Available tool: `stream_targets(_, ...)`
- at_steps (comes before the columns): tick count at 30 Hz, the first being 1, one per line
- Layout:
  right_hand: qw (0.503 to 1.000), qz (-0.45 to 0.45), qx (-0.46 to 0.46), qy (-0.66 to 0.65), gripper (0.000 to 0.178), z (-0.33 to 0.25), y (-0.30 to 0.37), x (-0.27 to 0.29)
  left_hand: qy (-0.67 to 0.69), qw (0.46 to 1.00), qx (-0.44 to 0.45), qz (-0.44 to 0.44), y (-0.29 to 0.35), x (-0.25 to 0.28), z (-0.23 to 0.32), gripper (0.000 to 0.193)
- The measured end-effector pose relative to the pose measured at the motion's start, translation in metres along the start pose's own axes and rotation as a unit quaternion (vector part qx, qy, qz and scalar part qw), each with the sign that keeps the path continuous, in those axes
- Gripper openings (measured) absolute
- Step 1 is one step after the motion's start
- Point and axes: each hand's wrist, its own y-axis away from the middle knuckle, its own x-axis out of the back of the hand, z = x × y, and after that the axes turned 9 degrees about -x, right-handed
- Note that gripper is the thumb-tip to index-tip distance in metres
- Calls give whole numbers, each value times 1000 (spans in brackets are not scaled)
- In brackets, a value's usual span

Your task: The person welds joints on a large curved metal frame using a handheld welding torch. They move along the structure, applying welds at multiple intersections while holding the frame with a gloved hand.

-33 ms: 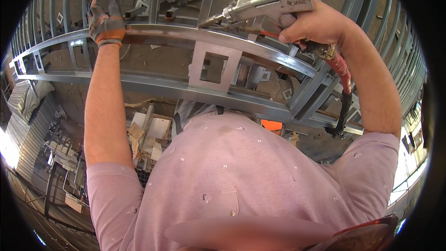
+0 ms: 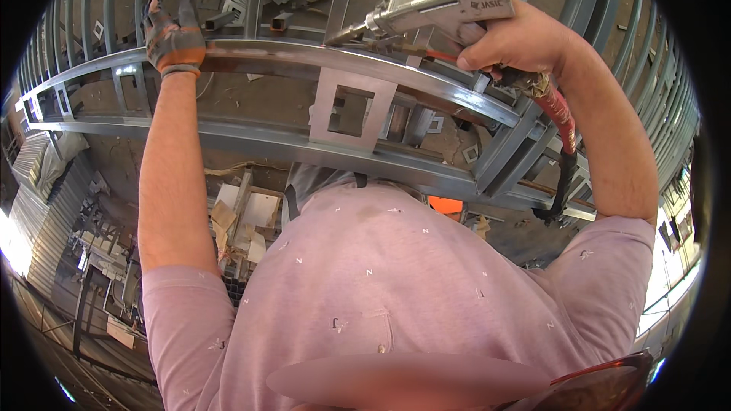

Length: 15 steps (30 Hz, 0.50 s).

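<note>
Steel frame work: welding gun on the upper rail, gloved hand steadying it.

R hand (image 2: 518, 46), bare, fist closed round the grip of a silver welding gun (image 2: 438, 4) at 1 o'clock; nozzle tip touching the upper steel rail (image 2: 304, 57) just above a square-holed plate (image 2: 352, 110). Red hose (image 2: 560, 118) drops from the gun at 3. L hand (image 2: 175, 38), grey-orange glove, wrapped over the same rail at 11. Lower rail (image 2: 251, 141) runs below, w/ pink shirt (image 2: 396, 281) at 6.
</note>
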Motion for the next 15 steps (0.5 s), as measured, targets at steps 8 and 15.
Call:
stream_targets(8,1000,4,5,16,35,0,0,1,3,1000,8,-2,-1,1,3,75)
stream_targets(15,1000,11,-14,25,35,-3,1,0,9,1000,5,1,-1,2,6,76)
